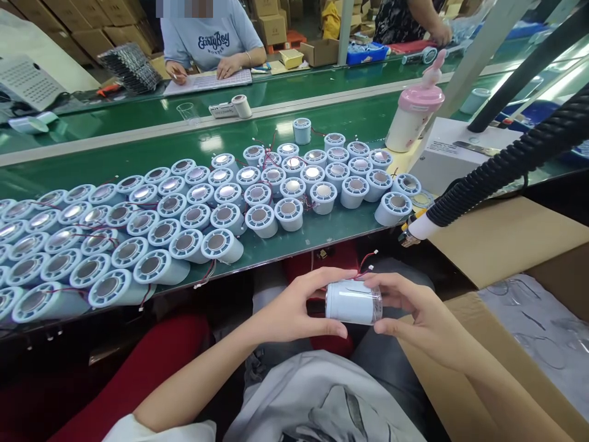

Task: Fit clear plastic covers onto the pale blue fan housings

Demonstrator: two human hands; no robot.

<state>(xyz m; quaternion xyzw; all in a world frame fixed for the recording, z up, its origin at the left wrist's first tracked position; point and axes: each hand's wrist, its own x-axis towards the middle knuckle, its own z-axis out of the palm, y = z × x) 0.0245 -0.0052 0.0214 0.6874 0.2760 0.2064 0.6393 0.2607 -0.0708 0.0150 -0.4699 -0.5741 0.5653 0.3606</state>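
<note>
Both my hands hold one pale blue cylinder part [352, 301] lying sideways above my lap. My left hand [294, 310] grips its left end with thumb below and fingers on top. My right hand [414, 310] holds its right end, where a clear plastic cap sits. A thin red wire with a white plug [368, 258] sticks up from the part. On the green conveyor belt [138, 153] in front of me lie several rows of the same blue cylinders [193, 215], their round metal faces towards me.
A pink-lidded bottle [414, 116] stands at the belt's right end. A black ribbed hose [506, 166] reaches in from the right, above an open cardboard box [506, 245] holding clear plastic pieces. Across the belt a person writes on a sheet [209, 80]; another person's arm shows at top right.
</note>
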